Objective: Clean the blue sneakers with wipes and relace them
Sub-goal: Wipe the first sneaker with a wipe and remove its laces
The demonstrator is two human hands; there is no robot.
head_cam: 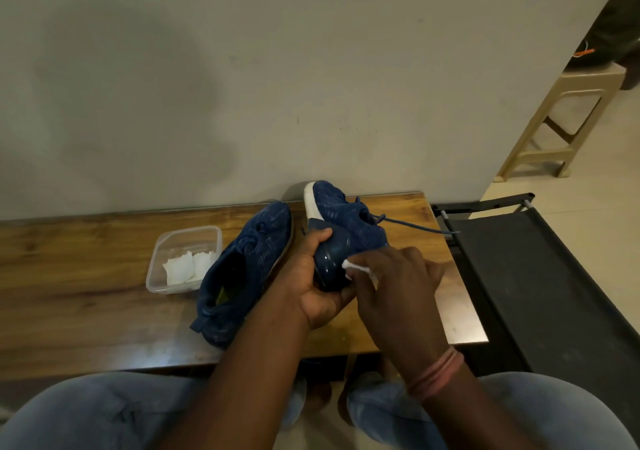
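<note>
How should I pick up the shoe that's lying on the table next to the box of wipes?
Probably by the heel end of the other sneaker, coming from above on the near side. Its opening faces up and its heel points toward the person, so fingers can hook inside the collar. That end is away from the plastic container.

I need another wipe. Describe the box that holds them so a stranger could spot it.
On the wooden table against the wall, look left of the blue sneaker lying flat. The clear plastic container sits there, lidless, with folded white wipes inside; it is the only see-through thing there.
</note>
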